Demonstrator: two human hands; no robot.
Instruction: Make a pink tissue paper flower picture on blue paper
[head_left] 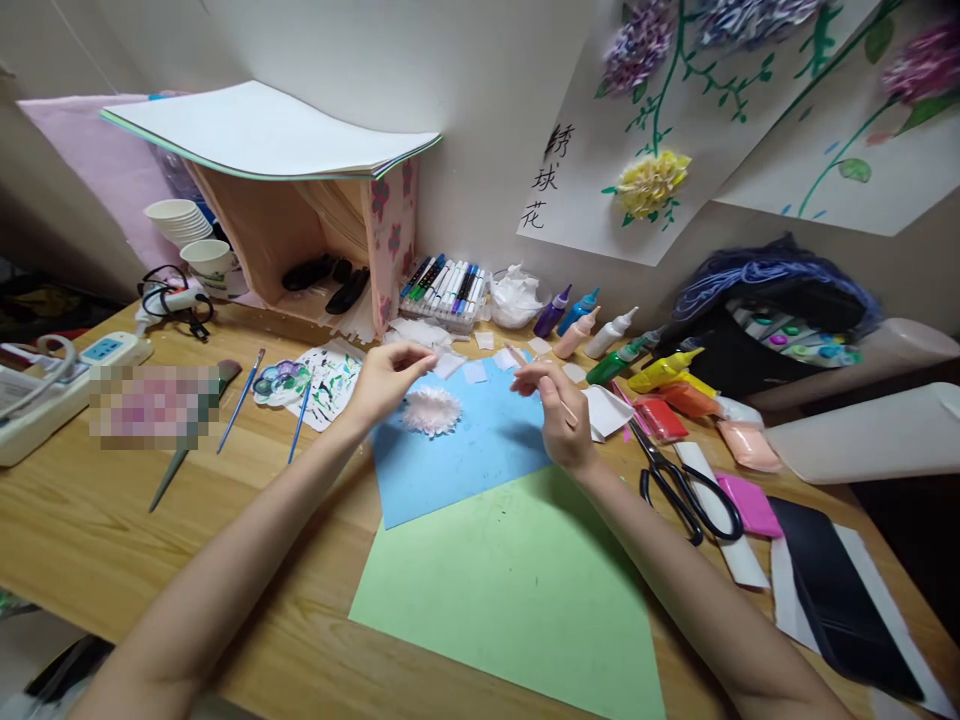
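On the blue sheet (465, 470) lies a pale pink and white flower (433, 411) with ruffled petals. My left hand (390, 380) hovers just behind and left of it, fingertips pinched together; whatever is between them is too small to make out. My right hand (559, 410) is closed round a thin wooden stick (571, 412), its tip pointing up and left, over the right part of the blue sheet. Small white paper squares (475, 372) lie along the sheet's far edge, between my hands. A green sheet (510, 600) lies nearer to me, meeting the blue one.
At right are black-handled scissors (675, 480), colored clay packets (660, 418) and a dark phone-like slab (847, 600). Paint bottles (577, 332) and a marker box (446, 290) stand behind. Left lie paintbrushes (241, 400), a painted paper (330, 385) and a power strip (67, 400).
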